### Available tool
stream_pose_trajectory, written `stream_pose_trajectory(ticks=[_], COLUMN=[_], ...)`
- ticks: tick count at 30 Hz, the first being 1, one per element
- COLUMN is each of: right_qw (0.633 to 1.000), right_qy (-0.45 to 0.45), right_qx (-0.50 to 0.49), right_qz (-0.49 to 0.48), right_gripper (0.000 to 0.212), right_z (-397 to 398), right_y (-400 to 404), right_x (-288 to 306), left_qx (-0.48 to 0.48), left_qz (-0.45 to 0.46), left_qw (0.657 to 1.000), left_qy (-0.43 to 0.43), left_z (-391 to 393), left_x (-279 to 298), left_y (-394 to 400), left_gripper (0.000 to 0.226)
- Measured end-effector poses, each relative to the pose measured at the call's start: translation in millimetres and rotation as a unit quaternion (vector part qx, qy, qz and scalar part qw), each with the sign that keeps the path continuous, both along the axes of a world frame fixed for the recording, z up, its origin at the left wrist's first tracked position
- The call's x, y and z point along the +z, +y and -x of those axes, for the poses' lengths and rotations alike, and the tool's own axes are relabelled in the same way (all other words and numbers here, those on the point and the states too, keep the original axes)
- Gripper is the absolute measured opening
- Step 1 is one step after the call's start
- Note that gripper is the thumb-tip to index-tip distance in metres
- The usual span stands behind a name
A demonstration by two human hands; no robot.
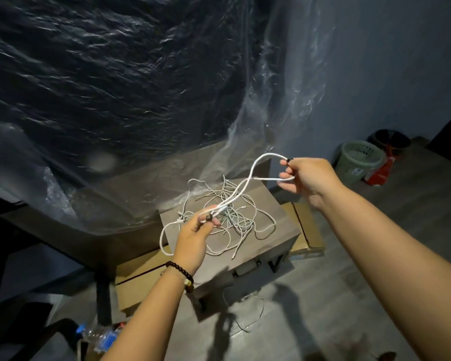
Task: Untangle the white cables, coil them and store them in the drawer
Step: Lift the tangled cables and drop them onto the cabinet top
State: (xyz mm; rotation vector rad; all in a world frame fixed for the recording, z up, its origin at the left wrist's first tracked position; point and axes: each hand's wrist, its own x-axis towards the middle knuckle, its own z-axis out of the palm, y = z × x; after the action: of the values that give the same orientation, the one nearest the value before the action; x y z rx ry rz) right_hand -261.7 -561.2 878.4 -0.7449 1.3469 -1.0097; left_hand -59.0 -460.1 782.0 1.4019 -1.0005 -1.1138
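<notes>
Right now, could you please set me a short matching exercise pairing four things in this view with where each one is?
Things:
1. white cable
2. cable tangle
3. green basket
4. water bottle

Places:
A. on the floor by the right wall
B. stretched between the left hand and right hand
C. on the floor at lower left
D. on top of the small cabinet

Pairs: 1-B, 2-D, 3-A, 4-C

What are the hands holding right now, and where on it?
Both hold one white cable: the left hand pinches its doubled strands near a connector end, and the right hand grips the loop at the other end.
</notes>
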Motion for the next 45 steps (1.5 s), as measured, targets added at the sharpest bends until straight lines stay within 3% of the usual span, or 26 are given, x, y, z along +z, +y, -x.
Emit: stream_pose_trajectory(ticks=[3, 6, 9, 17, 20, 23, 29, 36, 38, 41, 45], right_qw=[0.997, 0.993, 0.991, 0.963, 0.954, 0.937, 0.904, 0.887, 0.895, 0.922, 0.975], right_qy=[0.065, 0.099, 0.097, -0.006, -0.061, -0.176, -0.337, -0.407, -0.397, -0.339, -0.169], right_qx=[-0.005, 0.011, 0.043, 0.169, 0.160, 0.115, 0.008, -0.007, 0.017, 0.054, 0.102], right_qz=[-0.051, -0.060, -0.086, -0.211, -0.248, -0.278, -0.263, -0.217, -0.202, -0.181, -0.102], right_gripper=[0.023, 0.021, 0.024, 0.023, 0.026, 0.026, 0.020, 0.029, 0.032, 0.018, 0.008], right_z=[6.6, 10.4, 12.9, 26.4, 32.7, 41.8, 59.4, 53.9, 48.3, 37.4, 16.9], right_y=[-2.5, 2.8, 5.2, 17.6, 19.4, 13.0, -16.4, -40.6, -44.5, -50.8, -64.7], right_x=[-25.8, -45.0, -56.6, -86.5, -96.1, -104.9, -96.4, -87.6, -79.0, -78.1, -91.0], left_qx=[0.039, 0.072, 0.062, 0.108, 0.133, 0.143, 0.134, 0.137, 0.143, 0.162, 0.184], left_qz=[-0.001, 0.016, 0.021, 0.052, 0.062, 0.057, -0.018, -0.090, -0.095, -0.101, -0.111], left_qw=[0.984, 0.940, 0.895, 0.823, 0.797, 0.780, 0.835, 0.882, 0.891, 0.893, 0.899], left_qy=[0.173, 0.334, 0.441, 0.555, 0.585, 0.607, 0.533, 0.442, 0.421, 0.407, 0.382], left_z=[-6.5, -4.7, 5.1, 50.4, 69.5, 85.3, 101.9, 115.2, 113.2, 104.0, 86.4], left_x=[15.4, 28.9, 38.6, 51.1, 49.3, 46.2, 39.5, 24.9, 21.3, 17.6, 11.8], left_y=[-13.8, -27.8, -38.9, -67.3, -77.3, -83.7, -80.2, -71.6, -72.7, -77.0, -83.7], left_gripper=[0.026, 0.024, 0.024, 0.034, 0.038, 0.037, 0.032, 0.039, 0.039, 0.035, 0.021])
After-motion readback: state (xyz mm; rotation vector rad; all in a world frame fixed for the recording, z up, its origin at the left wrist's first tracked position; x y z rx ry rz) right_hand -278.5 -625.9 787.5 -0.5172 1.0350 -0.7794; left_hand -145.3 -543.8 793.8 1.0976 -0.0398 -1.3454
